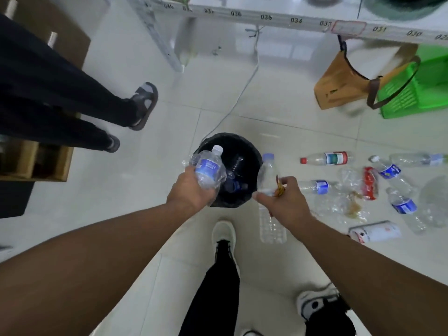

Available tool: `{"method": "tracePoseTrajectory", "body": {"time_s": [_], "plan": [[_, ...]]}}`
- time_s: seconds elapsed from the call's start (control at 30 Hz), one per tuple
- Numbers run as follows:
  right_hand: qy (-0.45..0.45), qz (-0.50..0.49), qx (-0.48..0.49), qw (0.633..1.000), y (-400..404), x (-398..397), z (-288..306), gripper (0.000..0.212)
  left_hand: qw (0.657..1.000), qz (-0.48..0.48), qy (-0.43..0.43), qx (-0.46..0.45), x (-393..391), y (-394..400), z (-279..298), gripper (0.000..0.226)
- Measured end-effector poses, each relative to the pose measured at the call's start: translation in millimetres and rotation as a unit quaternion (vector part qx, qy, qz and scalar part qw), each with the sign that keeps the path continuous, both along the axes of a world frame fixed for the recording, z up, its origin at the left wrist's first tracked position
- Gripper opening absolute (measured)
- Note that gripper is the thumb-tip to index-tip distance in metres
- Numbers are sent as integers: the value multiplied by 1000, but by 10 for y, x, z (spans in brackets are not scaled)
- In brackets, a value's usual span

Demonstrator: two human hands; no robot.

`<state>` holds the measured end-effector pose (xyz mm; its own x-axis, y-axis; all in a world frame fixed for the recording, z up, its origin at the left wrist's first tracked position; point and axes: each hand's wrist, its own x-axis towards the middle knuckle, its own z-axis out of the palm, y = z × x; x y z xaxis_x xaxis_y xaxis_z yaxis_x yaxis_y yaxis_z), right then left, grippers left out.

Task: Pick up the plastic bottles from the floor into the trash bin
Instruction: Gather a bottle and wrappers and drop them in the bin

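Left hand (191, 187) clutching crumpled bottle (209, 169) over trash bin (252, 151); right hand (283, 197) apparently pinching clear bottle (268, 170).

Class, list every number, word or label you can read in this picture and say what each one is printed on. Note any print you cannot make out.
"036" on the shelf edge strip
"035" on the same strip
"034" on the same strip
"031" on the same strip
"030" on the same strip
Other strip numbers: blurred or cut off.
Blue label on the bottle in the left hand: too blurred.
Labels on the floor bottles and red can: too small.
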<state>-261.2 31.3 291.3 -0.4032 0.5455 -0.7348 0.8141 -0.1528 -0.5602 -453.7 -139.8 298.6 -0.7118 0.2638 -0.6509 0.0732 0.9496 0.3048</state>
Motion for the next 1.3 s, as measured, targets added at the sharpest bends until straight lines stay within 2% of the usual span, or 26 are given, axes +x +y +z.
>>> {"method": "tracePoseTrajectory", "body": {"time_s": [0.1,0.13,0.2,0.23,0.3,0.4,0.53,0.6,0.67,0.77,0.9,1.07,1.23,1.27,1.3], "plan": [[2,-7,-21,1000,-120,-400,-194,76,999,-28,-40,4,-273,100,-220,80],[6,-14,-40,999,-156,-525,-253,84,998,-37,-58,3,-354,118,-284,87],[5,-35,-74,997,-224,-748,-337,116,996,-27,-83,2,-491,111,-378,92],[-6,-33,-67,997,-247,-836,-365,129,997,-12,-80,8,-549,89,-409,87],[-10,-11,-33,999,-271,-948,-407,141,999,4,-39,33,-639,-1,-447,67],[2,25,-2,1000,-288,-985,-390,131,998,-9,5,54,-707,-154,-458,51],[-16,45,81,996,-286,-923,-337,90,999,-10,7,49,-693,-281,-454,40],[-26,23,60,998,-280,-876,-330,82,999,-10,12,50,-650,-293,-460,35],[-23,8,41,999,-269,-814,-327,75,999,-11,9,52,-579,-278,-462,40],[24,-29,12,999,-255,-715,-339,54,998,-18,5,60,-469,-248,-476,43],[85,-62,-46,993,-242,-598,-396,28,998,-17,0,58,-347,-244,-506,36],[76,-60,-31,995,-268,-564,-435,4,997,2,-22,69,-232,-232,-532,42],[75,-19,-11,997,-336,-616,-395,8,997,-26,-19,67,-209,-238,-544,36],[84,-5,-23,996,-346,-638,-375,16,997,-24,-16,66,-214,-244,-550,35],[92,11,-43,995,-353,-655,-381,36,998,-21,-15,65,-220,-254,-554,35]]}}
